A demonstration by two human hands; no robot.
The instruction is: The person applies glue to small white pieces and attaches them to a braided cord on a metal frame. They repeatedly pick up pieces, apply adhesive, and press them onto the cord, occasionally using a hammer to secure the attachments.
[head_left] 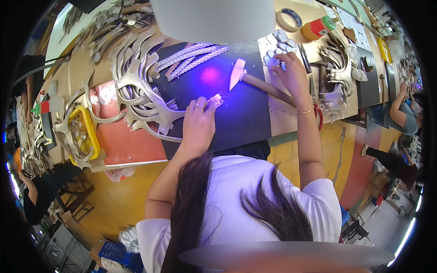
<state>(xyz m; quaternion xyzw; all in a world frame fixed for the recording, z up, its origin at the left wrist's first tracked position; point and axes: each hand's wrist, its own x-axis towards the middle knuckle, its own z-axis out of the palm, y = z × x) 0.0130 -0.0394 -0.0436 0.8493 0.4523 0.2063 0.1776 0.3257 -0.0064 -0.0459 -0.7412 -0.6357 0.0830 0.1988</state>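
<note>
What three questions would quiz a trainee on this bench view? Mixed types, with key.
1. Multiple choice: which tool lies partly on the black mat? A) handsaw B) hammer C) paintbrush
2. True or false: the left hand grips the hammer's handle.
3. Fill in: the green-capped bottle is to the ___ of the tape roll in the picture.

Key: 1. B. 2. False; it pinches a small, brightly lit piece. 3. Right.

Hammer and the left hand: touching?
Apart. The head view shows dark mat between the hammer and the left hand.
</note>
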